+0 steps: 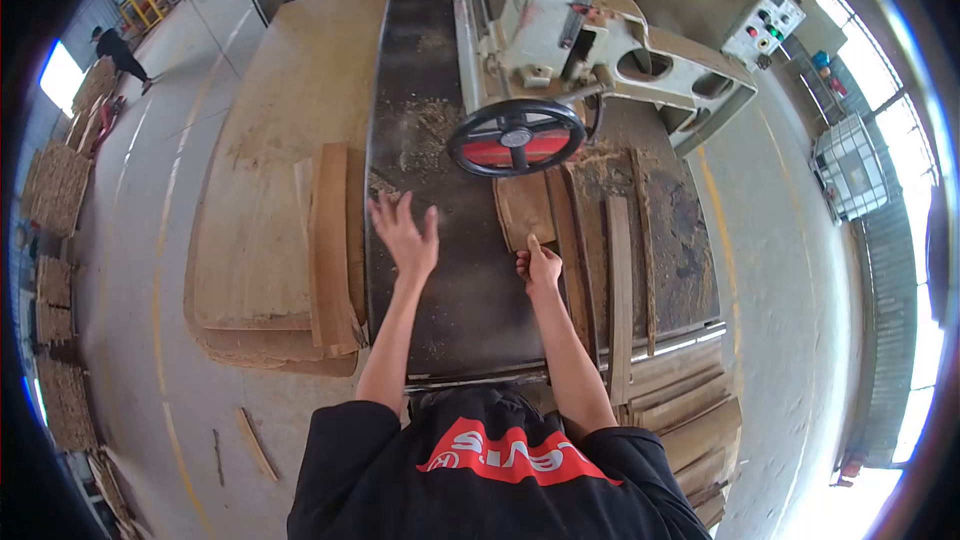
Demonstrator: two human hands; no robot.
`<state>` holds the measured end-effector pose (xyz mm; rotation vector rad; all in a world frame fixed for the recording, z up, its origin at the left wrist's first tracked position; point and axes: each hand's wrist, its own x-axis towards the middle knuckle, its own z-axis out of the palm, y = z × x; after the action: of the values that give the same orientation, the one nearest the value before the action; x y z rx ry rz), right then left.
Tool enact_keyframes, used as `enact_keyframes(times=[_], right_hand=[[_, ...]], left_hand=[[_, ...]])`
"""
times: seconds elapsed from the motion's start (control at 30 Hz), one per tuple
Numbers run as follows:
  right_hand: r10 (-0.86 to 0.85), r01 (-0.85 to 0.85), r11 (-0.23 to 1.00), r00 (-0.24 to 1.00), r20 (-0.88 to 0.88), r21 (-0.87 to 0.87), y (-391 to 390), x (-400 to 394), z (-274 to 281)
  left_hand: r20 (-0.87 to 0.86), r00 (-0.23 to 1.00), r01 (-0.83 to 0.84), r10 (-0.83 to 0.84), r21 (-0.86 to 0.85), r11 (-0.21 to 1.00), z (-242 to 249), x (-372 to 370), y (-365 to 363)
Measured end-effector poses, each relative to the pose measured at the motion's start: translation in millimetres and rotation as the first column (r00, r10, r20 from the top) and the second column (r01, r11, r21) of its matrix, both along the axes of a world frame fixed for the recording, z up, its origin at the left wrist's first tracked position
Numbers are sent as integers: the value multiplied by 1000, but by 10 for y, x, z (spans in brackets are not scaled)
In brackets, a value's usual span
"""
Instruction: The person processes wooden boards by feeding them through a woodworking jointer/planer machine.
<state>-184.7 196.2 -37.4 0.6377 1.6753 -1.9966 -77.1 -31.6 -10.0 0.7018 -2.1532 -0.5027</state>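
My right hand (540, 266) grips the near end of a short wooden board (525, 210), thumb on top. The board lies on the dark machine table (465, 310), and its far end passes out of sight under a black handwheel (516, 138). Fingers spread, my left hand (405, 235) is over the left part of the dark table and holds nothing. Just right of the board lie long narrow wood strips (620, 290).
The white machine (550, 20) rises beyond the handwheel, with a control panel (763, 28) at right. Boards (330, 240) lie on a wooden table (270, 140) at left. More planks (690, 410) are stacked near right. A person (120, 55) walks at far left.
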Motion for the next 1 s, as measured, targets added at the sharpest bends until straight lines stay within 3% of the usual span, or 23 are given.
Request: enact_keyframes(times=[0.03, 0.1, 0.2, 0.27, 0.3, 0.33, 0.4, 0.5, 0.63, 1.0], right_hand=[[5, -4, 1000, 1000, 14, -13, -43, -85, -2], [4, -2, 999, 999, 49, -41, -139, -232, 17], [22, -18, 993, 999, 34, -116, -273, -454, -28], [27, -28, 991, 1000, -11, -132, -330, -446, 63], [47, -58, 995, 990, -136, -80, -350, -388, 102], [71, -81, 996, 963, -259, -27, -347, -276, 125], [207, -188, 978, 830, -518, 90, -274, -21, 160], [494, -86, 861, 372, -785, 501, -229, 166, 113], [422, -179, 899, 603, -677, 400, -272, 133, 155], [422, -194, 902, 591, -688, 386, -262, 121, 120]], left_hand=[[85, 995, -48, 45, 26, 999, 172, 216, -121], [247, 945, -195, 213, -96, 976, 238, 601, -444], [484, 806, -309, 340, -146, 940, 331, 1086, -799], [638, 712, -324, 295, -74, 943, 424, 1329, -856], [703, 659, -338, 268, -41, 940, 449, 1415, -881], [676, 700, -311, 229, 0, 951, 415, 1497, -875], [612, 776, -249, 150, 78, 965, 233, 1616, -890], [563, 810, -303, 165, 161, 939, 183, 1588, -931], [553, 816, -292, 167, 145, 945, 164, 1600, -947], [547, 815, -311, 192, 132, 941, 177, 1588, -922]])
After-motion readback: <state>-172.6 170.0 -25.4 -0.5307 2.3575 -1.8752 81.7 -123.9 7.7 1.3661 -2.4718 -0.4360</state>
